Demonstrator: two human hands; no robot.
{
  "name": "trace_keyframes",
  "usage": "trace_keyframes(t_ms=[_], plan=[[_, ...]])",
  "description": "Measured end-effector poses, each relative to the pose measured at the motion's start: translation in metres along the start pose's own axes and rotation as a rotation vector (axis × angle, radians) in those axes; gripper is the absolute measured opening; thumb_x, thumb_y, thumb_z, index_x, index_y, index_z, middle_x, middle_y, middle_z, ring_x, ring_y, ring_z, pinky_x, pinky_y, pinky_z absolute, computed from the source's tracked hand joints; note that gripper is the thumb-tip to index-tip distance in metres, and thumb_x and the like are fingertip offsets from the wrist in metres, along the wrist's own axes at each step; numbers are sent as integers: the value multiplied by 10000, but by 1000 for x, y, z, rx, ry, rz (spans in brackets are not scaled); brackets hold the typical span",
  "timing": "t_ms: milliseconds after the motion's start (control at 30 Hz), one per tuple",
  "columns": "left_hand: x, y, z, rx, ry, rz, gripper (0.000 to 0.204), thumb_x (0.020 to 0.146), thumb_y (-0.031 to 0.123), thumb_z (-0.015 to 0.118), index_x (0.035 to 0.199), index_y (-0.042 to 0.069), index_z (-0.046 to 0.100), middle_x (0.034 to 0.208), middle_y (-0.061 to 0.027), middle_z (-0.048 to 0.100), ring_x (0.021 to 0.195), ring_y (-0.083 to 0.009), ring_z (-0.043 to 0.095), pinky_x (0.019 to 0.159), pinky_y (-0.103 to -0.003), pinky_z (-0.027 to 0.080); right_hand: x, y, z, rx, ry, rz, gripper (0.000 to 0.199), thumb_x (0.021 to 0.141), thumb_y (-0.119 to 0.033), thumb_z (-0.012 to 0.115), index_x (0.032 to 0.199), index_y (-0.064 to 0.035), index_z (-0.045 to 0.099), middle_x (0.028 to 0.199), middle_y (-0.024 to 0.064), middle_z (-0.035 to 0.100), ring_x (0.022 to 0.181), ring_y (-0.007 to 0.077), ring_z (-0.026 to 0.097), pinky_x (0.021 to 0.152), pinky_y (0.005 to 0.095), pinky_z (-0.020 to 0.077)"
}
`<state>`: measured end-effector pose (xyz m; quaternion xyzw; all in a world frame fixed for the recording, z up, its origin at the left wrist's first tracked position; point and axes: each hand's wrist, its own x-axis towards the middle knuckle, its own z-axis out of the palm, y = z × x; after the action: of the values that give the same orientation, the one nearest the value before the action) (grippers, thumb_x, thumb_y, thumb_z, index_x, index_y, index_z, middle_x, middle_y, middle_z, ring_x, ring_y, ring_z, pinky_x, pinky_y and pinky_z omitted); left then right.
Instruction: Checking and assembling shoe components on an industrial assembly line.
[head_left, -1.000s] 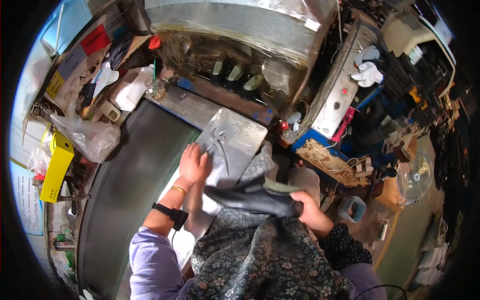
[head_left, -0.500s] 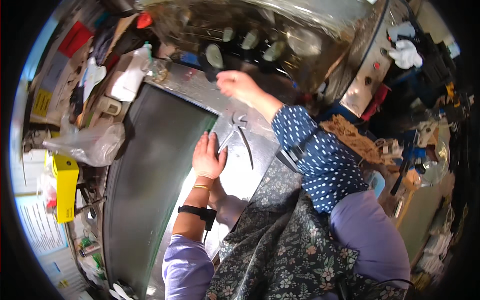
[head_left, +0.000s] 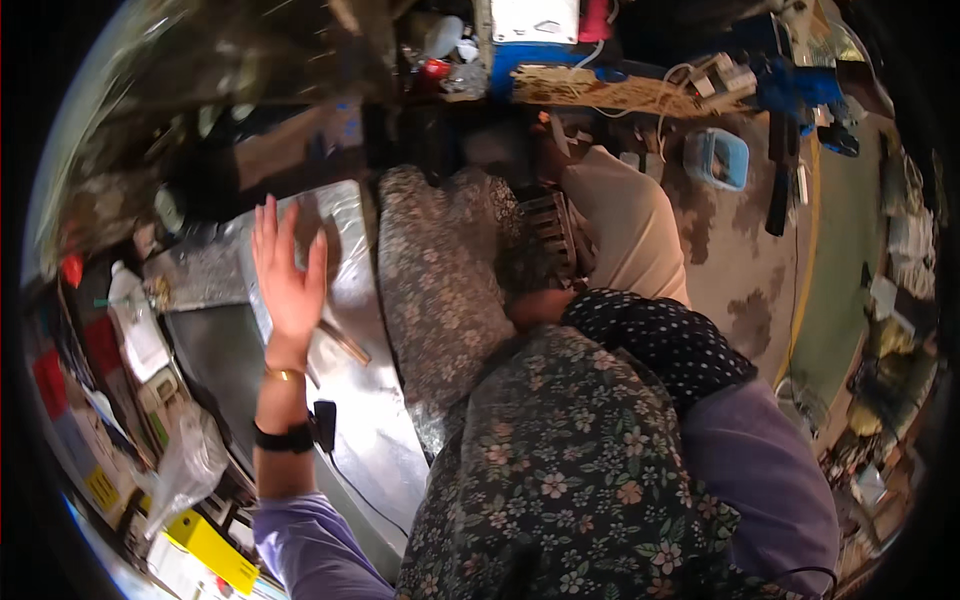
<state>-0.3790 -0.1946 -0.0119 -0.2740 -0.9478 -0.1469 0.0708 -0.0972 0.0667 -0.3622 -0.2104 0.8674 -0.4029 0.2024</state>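
Observation:
My left hand (head_left: 290, 268) is open, its fingers stretched out and thumb apart, over the shiny metal worktop (head_left: 385, 440). A pair of pliers (head_left: 344, 343) lies on the worktop beside the wrist, its handles showing and its head hidden behind the hand. My right hand (head_left: 538, 306) is low by my lap, at the edge of the dark floral apron (head_left: 590, 470). The apron and the polka-dot sleeve hide its fingers, so what it holds, if anything, does not show.
A dark flat belt-like surface (head_left: 212, 345) adjoins the worktop on the left. Beyond it are a white bottle (head_left: 138, 320), a clear plastic bag (head_left: 190, 465) and a yellow box (head_left: 212, 550). A light-blue bin (head_left: 724, 160) stands on the floor (head_left: 735, 260) at right.
The view has swung right. My right hand has come from above the worktop's far side down beside my lap. My left hand, earlier next to the pliers, now covers their head.

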Motion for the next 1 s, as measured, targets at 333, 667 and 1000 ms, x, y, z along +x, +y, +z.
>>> trace_keyframes(t_ms=[333, 667, 1000], plan=[[38, -18, 62, 86, -61, -109, 382, 984, 301, 501, 1245, 47, 612, 1379, -175, 545, 1302, -352, 474, 1121, -482, 288, 59, -100, -88, 58, -536, 79, 268, 871, -157, 621, 1108, -61, 701, 1161, 143, 644, 1058, 317, 631, 870, 371, 526], [52, -31, 57, 90, -79, -100, 332, 979, 275, 497, 1142, 41, 668, 1317, -183, 591, 1233, -361, 530, 1113, -474, 311, 25, -37, 193, 554, -163, -93, 211, 914, -32, 529, 1100, 66, 547, 1162, 169, 553, 1017, 265, 546, 909, 382, 458], [56, -44, 65, 107, -94, -180, 305, 985, 271, 501, 1098, 63, 692, 1255, -173, 633, 1203, -342, 561, 1111, -463, 319, 47, -128, 103, 575, 495, 161, 157, 827, -45, 588, 903, 80, 646, 902, 210, 610, 764, 337, 583, 717, 426, 490]])
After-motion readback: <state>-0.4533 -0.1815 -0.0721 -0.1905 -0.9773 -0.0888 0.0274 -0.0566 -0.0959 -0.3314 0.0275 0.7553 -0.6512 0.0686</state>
